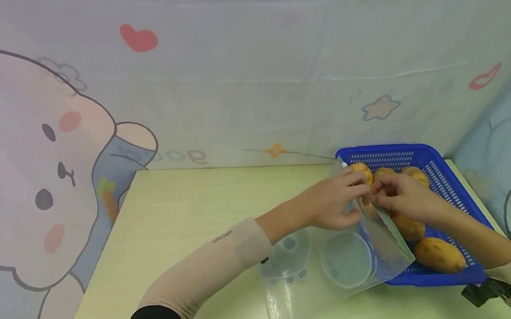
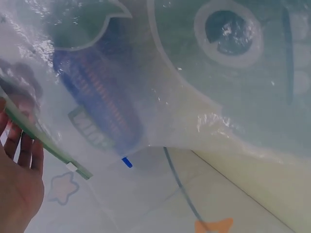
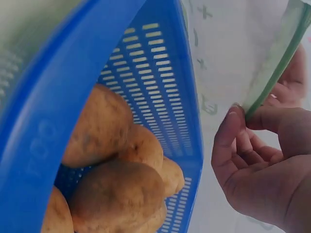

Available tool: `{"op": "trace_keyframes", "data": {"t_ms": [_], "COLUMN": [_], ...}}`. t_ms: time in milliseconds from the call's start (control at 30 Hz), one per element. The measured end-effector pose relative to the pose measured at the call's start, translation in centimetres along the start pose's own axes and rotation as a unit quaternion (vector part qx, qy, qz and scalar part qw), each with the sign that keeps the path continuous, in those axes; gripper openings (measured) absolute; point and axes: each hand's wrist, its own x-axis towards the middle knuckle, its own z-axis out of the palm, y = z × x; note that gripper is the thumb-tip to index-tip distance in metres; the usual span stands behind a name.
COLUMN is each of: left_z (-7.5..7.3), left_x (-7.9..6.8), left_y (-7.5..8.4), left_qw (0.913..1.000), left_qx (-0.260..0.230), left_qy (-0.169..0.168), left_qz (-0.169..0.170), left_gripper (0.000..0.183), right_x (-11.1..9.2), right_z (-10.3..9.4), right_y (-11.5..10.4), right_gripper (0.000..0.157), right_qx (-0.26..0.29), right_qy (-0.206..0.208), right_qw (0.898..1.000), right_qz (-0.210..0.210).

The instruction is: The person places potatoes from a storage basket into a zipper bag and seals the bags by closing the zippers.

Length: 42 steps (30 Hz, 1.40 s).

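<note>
A translucent zip bag (image 1: 387,260) with a green zip strip and pale printed shapes hangs over the left side of a blue basket (image 1: 456,198). My right hand (image 1: 409,199) pinches the green strip between thumb and fingertips, plain in the right wrist view. At the same strip, my left hand (image 1: 330,204) holds the bag, its fingers over the far side and its thumb on the near side. A white slider (image 2: 71,167) sits near one end of the strip. Several potatoes (image 3: 116,194) lie in the basket, one potato (image 1: 439,255) at its near end.
On the pale table (image 1: 184,205), a clear printed plastic sheet (image 1: 280,303) lies left of the hanging bag. Behind the table hangs a cartoon-printed cloth (image 1: 248,64). The basket stands along the table's right edge.
</note>
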Motion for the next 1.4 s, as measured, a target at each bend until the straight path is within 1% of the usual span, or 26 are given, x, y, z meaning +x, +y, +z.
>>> {"op": "trace_keyframes", "data": {"t_ms": [33, 100, 133, 200, 233, 267, 333, 400, 433, 467, 500, 533, 567, 600, 633, 700, 767, 800, 833, 867, 900, 1000, 1067, 1200, 1300, 1400], "left_z": [-0.2, -0.8, -1.1, -1.6, -1.8, -2.0, -2.1, -2.0, -1.9, -1.8, -1.8, -1.8, -1.9, -2.1, -2.4, -3.4, -4.7, -5.4, -6.2, -6.9, -7.6, -9.1, -9.7, -10.0, -10.0, -10.1], "left_x": [-0.2, -0.7, -0.9, -1.5, -1.7, -1.9, -2.2, -2.4, -2.4, -2.5, -2.6, -2.7, -2.7, -2.8, -2.8, -2.9, -3.0, -3.1, -3.2, -3.3, -3.5, -4.1, -4.5, -5.3, -5.9, -6.5], "left_y": [0.3, 1.1, 1.6, 2.5, 3.0, 3.4, 3.9, 4.3, 4.4, 4.4, 4.5, 4.6, 4.6, 4.6, 4.6, 4.5, 4.2, 4.0, 3.9, 3.7, 3.6, 3.4, 3.3, 3.1, 2.9, 2.8], "left_qw": [0.9996, 0.9952, 0.9908, 0.9765, 0.9664, 0.9535, 0.9225, 0.8904, 0.8776, 0.8671, 0.8599, 0.8534, 0.8501, 0.8502, 0.8534, 0.8704, 0.8891, 0.8966, 0.9032, 0.9076, 0.9098, 0.9091, 0.9063, 0.8996, 0.8990, 0.8990], "left_qx": [0.006, 0.011, 0.002, -0.045, -0.079, -0.120, -0.197, -0.262, -0.283, -0.300, -0.313, -0.326, -0.335, -0.338, -0.334, -0.302, -0.254, -0.229, -0.203, -0.181, -0.167, -0.153, -0.153, -0.158, -0.156, -0.152], "left_qy": [0.023, 0.068, 0.084, 0.098, 0.094, 0.084, 0.054, 0.025, 0.014, 0.006, 0.003, 0.005, 0.009, 0.016, 0.022, 0.036, 0.045, 0.048, 0.050, 0.051, 0.051, 0.048, 0.044, 0.034, 0.033, 0.034], "left_qz": [-0.015, -0.070, -0.106, -0.186, -0.226, -0.263, -0.327, -0.372, -0.387, -0.398, -0.403, -0.406, -0.406, -0.403, -0.400, -0.387, -0.378, -0.376, -0.375, -0.375, -0.376, -0.385, -0.392, -0.406, -0.408, -0.409], "left_gripper": [0.013, 0.011, 0.013, 0.023, 0.028, 0.032, 0.038, 0.035, 0.031, 0.027, 0.022, 0.018, 0.015, 0.013, 0.011, 0.008, 0.012, 0.015, 0.018, 0.021, 0.020, 0.017, 0.014, 0.012, 0.013, 0.014], "right_x": [0.0, 0.0, -0.1, -0.3, -0.4, -0.5, -0.6, -0.7, -0.7, -0.7, -0.7, -0.7, -0.8, -0.8, -0.9, -1.0, -1.2, -1.3, -1.4, -1.5, -1.5, -1.7, -1.7, -1.7, -1.7, -1.8], "right_z": [0.1, 0.4, 0.6, 0.9, 1.1, 1.2, 1.4, 1.6, 1.7, 1.7, 1.7, 1.8, 1.7, 1.7, 1.6, 1.4, 1.0, 0.8, 0.5, 0.3, 0.0, -0.7, -1.1, -1.3, -1.2, -1.1], "right_y": [-0.2, -0.6, -0.8, -1.3, -1.5, -1.8, -2.3, -2.7, -2.8, -2.9, -3.0, -3.0, -2.9, -2.8, -2.7, -2.3, -1.8, -1.6, -1.4, -1.1, -0.9, -0.3, 0.0, 0.3, 0.3, 0.4], "right_gripper": [0.012, 0.013, 0.013, 0.015, 0.016, 0.017, 0.017, 0.017, 0.017, 0.018, 0.018, 0.018, 0.018, 0.018, 0.018, 0.017, 0.016, 0.016, 0.016, 0.016, 0.016, 0.016, 0.015, 0.009, 0.005, 0.004], "right_qx": [0.003, 0.009, 0.013, 0.021, 0.025, 0.028, 0.033, 0.036, 0.039, 0.040, 0.044, 0.044, 0.045, 0.044, 0.040, 0.028, 0.016, 0.012, 0.005, 0.003, 0.001, -0.004, -0.009, -0.044, -0.081, -0.103], "right_qy": [0.005, 0.015, 0.020, 0.028, 0.032, 0.036, 0.042, 0.044, 0.044, 0.044, 0.044, 0.044, 0.044, 0.047, 0.050, 0.061, 0.077, 0.085, 0.091, 0.097, 0.102, 0.107, 0.105, 0.102, 0.107, 0.113], "right_qw": [1.000, 1.000, 1.000, 0.999, 0.999, 0.999, 0.999, 0.998, 0.998, 0.998, 0.998, 0.998, 0.998, 0.998, 0.998, 0.998, 0.997, 0.996, 0.995, 0.995, 0.994, 0.994, 0.994, 0.993, 0.990, 0.987], "right_qz": [-0.001, 0.001, 0.000, 0.000, 0.003, 0.004, 0.004, 0.003, 0.003, 0.002, 0.002, 0.002, 0.001, 0.000, -0.003, -0.012, -0.022, -0.025, -0.028, -0.028, -0.026, -0.022, -0.020, -0.024, -0.038, -0.051]}}
